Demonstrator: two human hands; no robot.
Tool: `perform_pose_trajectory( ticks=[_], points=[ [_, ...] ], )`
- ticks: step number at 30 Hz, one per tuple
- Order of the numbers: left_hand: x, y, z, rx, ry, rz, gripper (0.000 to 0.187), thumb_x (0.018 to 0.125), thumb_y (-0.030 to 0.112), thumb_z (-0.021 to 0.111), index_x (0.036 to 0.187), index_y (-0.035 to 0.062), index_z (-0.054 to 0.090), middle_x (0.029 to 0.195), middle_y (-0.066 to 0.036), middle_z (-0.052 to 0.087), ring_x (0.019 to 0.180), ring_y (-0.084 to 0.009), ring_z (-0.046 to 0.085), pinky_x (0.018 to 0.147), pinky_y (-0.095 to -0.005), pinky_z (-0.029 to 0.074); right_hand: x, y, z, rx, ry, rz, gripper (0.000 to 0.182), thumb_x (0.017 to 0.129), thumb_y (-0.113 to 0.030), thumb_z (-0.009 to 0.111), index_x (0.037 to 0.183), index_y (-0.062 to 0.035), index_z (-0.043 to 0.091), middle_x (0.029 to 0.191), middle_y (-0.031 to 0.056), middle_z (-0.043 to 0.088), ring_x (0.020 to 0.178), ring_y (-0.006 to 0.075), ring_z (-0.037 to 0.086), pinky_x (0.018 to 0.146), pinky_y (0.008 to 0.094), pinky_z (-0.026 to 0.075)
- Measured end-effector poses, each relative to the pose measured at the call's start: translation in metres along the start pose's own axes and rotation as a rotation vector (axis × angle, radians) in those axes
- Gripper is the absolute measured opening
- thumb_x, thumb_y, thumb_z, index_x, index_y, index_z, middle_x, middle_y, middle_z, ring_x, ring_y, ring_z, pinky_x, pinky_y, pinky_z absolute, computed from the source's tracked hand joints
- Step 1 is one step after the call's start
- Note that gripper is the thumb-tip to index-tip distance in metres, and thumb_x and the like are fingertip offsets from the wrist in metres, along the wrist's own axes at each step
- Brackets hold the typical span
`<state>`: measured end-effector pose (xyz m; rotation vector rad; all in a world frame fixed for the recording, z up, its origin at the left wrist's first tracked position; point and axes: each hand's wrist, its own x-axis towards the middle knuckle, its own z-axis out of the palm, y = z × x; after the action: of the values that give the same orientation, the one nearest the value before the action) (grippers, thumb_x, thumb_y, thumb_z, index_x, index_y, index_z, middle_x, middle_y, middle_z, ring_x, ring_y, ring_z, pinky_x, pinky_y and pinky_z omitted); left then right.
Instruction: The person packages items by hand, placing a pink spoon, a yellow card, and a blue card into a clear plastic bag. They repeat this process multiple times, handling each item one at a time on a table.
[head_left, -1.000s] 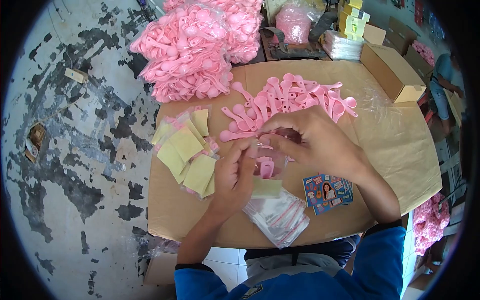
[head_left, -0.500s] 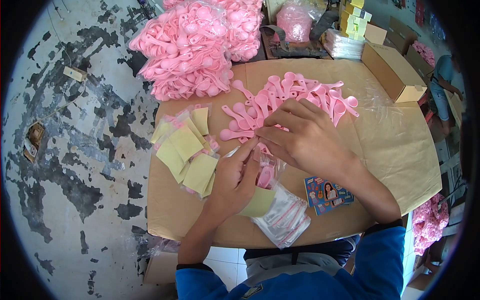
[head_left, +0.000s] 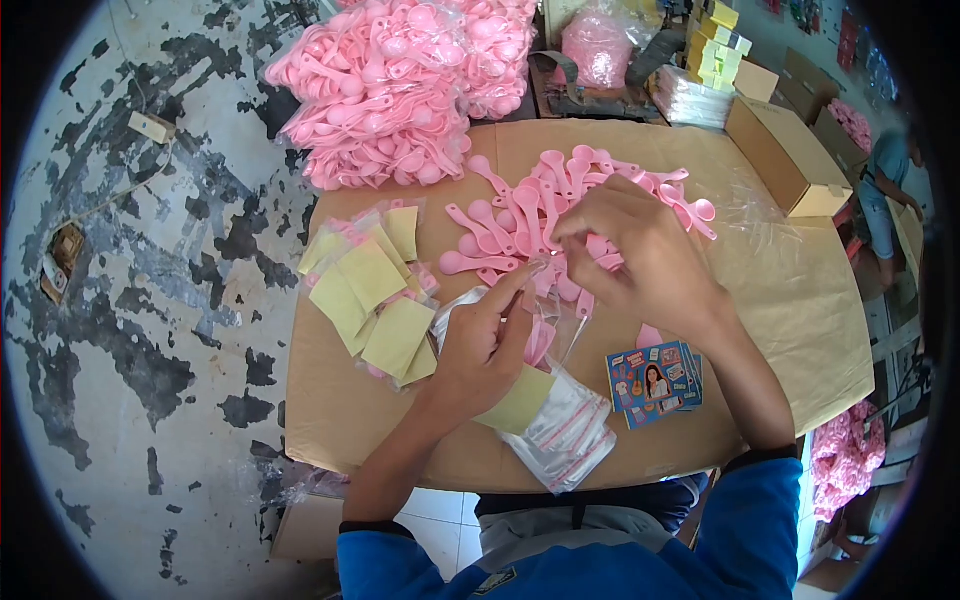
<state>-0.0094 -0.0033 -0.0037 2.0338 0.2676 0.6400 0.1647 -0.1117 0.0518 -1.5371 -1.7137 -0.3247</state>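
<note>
My left hand (head_left: 486,352) pinches a small clear bag (head_left: 541,322) with a pink spoon and a yellow card (head_left: 517,400) in or against it. Just right of the bag's top edge is my right hand (head_left: 640,258), its fingers curled; whether they hold anything is too small to tell. Loose pink spoons (head_left: 530,205) lie in a pile beyond both hands. Beneath the held bag is a stack of empty clear bags (head_left: 566,440). Packed bags with yellow cards (head_left: 372,275) are heaped on the left. Blue printed cards (head_left: 655,385) lie below my right forearm.
Large clear sacks of pink spoons (head_left: 385,90) stand at the back left of the brown-covered table (head_left: 800,310). A cardboard box (head_left: 785,160) sits at the back right, near yellow boxes (head_left: 715,50). Another person (head_left: 885,190) is at the far right.
My right hand has moved slightly up and right, apart from my left hand. More of the bag's top edge and the blue cards now shows.
</note>
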Motion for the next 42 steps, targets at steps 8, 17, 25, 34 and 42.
perform_pose_trajectory(
  ticks=[8,17,25,34,42],
  points=[
    [-0.001,0.001,0.007,0.015,0.018,0.056,0.041,0.092,0.003,0.046,0.133,-0.0045,0.046,0.058,-0.008,0.051,0.048,-0.0084,0.049,0.045,-0.0273,0.037,-0.011,-0.007,0.009,-0.220,0.004,-0.152,0.017,0.070,-0.016,0.072,0.083,-0.0049,0.067,0.078,0.0066,0.062,0.079,0.0235,0.059,0.071,0.0358,0.051],
    [0.002,0.002,0.008,0.136,-0.052,0.032,0.039,0.090,0.001,0.046,0.128,-0.0017,0.052,0.063,-0.011,0.051,0.049,-0.0106,0.047,0.046,-0.0272,0.038,-0.016,-0.001,0.015,-0.218,-0.094,-0.125,0.018,0.067,-0.012,0.072,0.081,-0.0037,0.066,0.078,0.0072,0.062,0.079,0.0236,0.060,0.072,0.0355,0.052],
    [0.003,0.006,0.008,0.107,-0.046,0.014,0.039,0.095,0.004,0.045,0.133,-0.0010,0.042,0.069,-0.013,0.061,0.055,-0.0150,0.057,0.050,-0.0304,0.043,-0.015,0.000,0.014,-0.012,-0.019,0.091,0.014,0.072,-0.008,0.069,0.080,-0.0021,0.059,0.073,0.0085,0.060,0.069,0.0188,0.057,0.067,0.0332,0.050],
    [0.009,-0.007,0.006,-0.527,0.130,-0.138,0.035,0.104,0.026,0.033,0.128,0.0010,0.042,0.111,-0.017,0.065,0.068,-0.0233,0.069,0.059,-0.0291,0.058,-0.027,0.063,-0.124,0.641,-0.110,0.261,0.024,0.082,-0.028,0.063,0.074,-0.0082,0.052,0.060,-0.0009,0.049,0.056,0.0076,0.046,0.052,0.0224,0.038],
    [0.012,0.004,0.005,-0.678,0.070,-0.174,0.036,0.105,0.027,0.035,0.120,-0.0019,0.051,0.111,-0.014,0.065,0.084,-0.0177,0.069,0.067,-0.0275,0.059,-0.171,0.254,-0.147,-0.492,-0.001,0.492,0.013,0.084,-0.010,0.059,0.092,-0.0006,0.062,0.086,0.0045,0.064,0.065,0.0121,0.055,0.061,0.0254,0.045]
  ],
)
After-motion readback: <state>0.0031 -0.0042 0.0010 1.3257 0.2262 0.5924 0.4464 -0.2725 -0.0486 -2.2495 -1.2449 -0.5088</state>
